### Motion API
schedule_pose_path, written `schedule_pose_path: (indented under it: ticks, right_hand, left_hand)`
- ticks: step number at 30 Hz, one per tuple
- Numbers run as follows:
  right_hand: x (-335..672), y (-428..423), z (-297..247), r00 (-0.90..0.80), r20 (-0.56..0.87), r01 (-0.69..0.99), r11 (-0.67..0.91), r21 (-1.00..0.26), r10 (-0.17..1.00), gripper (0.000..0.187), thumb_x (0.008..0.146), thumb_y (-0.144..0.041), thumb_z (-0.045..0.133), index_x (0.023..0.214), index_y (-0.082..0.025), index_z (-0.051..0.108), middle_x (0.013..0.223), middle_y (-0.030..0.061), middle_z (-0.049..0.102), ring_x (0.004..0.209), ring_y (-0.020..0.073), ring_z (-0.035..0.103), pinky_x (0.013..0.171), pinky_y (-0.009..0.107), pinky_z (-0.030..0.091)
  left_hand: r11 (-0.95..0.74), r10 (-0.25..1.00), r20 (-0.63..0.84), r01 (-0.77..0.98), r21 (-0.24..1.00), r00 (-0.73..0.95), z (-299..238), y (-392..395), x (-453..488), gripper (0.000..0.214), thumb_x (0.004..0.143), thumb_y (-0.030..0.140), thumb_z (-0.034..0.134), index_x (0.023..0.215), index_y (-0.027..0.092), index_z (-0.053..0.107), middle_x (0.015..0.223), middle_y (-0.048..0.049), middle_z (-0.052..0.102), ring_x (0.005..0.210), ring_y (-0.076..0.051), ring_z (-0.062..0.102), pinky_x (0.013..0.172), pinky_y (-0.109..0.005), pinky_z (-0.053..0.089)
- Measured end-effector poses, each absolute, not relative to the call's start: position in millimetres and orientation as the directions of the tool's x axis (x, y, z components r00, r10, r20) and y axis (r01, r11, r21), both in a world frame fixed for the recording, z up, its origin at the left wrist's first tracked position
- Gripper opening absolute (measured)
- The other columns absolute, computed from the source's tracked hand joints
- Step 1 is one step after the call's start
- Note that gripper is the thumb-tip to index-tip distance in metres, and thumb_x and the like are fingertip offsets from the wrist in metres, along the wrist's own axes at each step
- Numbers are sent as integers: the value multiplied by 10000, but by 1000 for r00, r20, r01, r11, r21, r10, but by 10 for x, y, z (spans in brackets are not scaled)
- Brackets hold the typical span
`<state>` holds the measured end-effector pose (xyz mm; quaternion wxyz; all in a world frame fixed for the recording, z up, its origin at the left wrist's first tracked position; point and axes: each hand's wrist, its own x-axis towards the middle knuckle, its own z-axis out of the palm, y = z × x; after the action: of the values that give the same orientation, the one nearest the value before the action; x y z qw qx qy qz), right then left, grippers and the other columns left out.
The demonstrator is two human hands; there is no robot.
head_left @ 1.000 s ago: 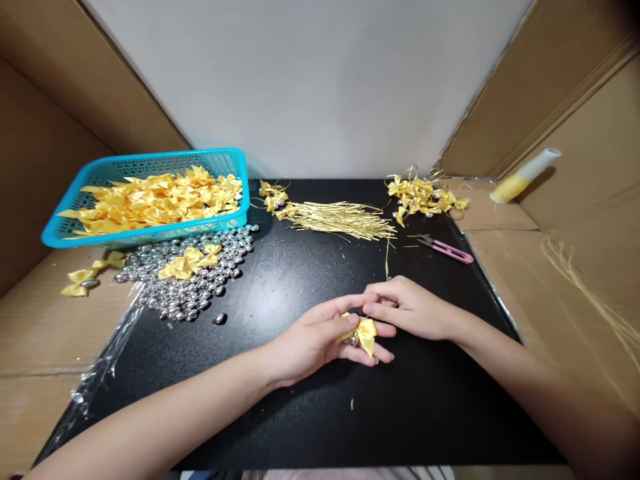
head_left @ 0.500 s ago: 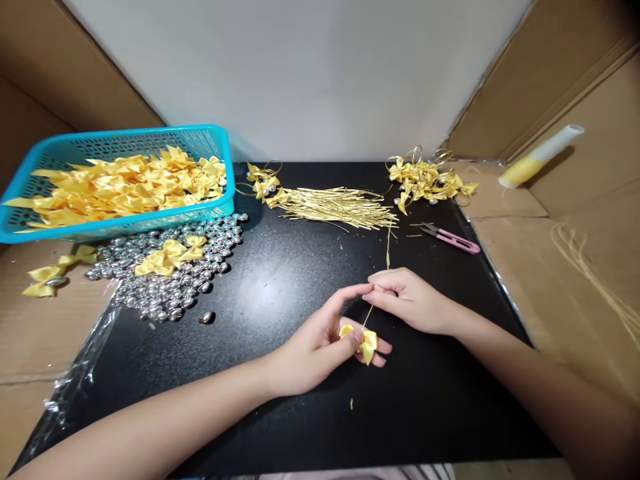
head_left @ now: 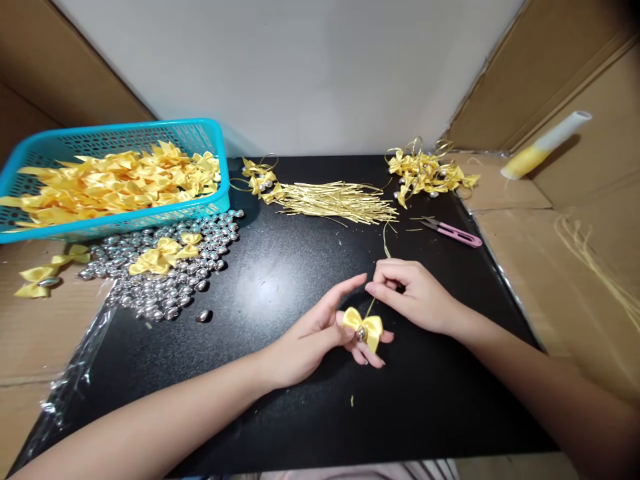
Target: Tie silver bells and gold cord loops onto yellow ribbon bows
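My left hand (head_left: 320, 333) pinches a small yellow satin bow (head_left: 363, 327) with a silver bead at its middle, held just above the black mat (head_left: 280, 280). My right hand (head_left: 417, 293) sits close beside it, fingers closed on a thin gold string (head_left: 385, 245) that runs from the bow up past my fingers. A bundle of gold strings (head_left: 335, 202) lies further back.
A blue basket (head_left: 115, 133) full of yellow bows stands at the back left, with a heap of silver beads (head_left: 165, 277) and loose bows in front. Finished bows (head_left: 427, 175) and pink snips (head_left: 453, 232) lie at the right. Cardboard walls surround the mat.
My right hand has drawn the gold string upward and away from the bow. The bow has turned in my left hand to face the camera. The view has shifted slightly.
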<state>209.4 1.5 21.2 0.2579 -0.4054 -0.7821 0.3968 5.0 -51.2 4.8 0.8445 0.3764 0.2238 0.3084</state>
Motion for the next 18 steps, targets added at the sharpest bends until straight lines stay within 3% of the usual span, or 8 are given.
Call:
schedule_pose_path:
  ticks: [4,8,13,18]
  right_hand:
    - [2103,-14,243,-594,161,435,483,-760,788,276,916,-224,554,646,-174,524,666,-24,544,672,116,484,686,275,360]
    - [2102,-37,239,-555,216,490,526,-695,803,234,920,-201,555,687,-178,538,671,-22,562,667,124,490,693,299,361]
    - [2096,-122,349,-425,442,440,607,-662,790,96,823,-143,650,765,-184,586,729,4,606,729,148,535,715,322,400]
    - [2043,-277,448,-600,447,409,734,-542,664,105,760,-186,722,746,-195,619,731,-8,641,747,160,520,764,375,361]
  left_hand:
    - [522,708,-149,-368,770,690,53,-505,48,561,945,184,533,1457,304,340,1145,-125,724,867,-189,740,770,-284,514]
    - [553,692,-174,-359,752,701,58,-505,40,479,955,235,546,1413,299,421,1149,-125,720,836,-184,744,740,-271,532]
    - [537,720,-182,-371,758,670,48,-510,40,497,956,272,554,1427,296,396,1086,-105,732,856,-193,741,754,-277,542]
    - [506,772,-208,-383,773,600,40,-522,53,512,948,242,568,1427,291,394,861,-8,716,798,-131,706,776,-254,533]
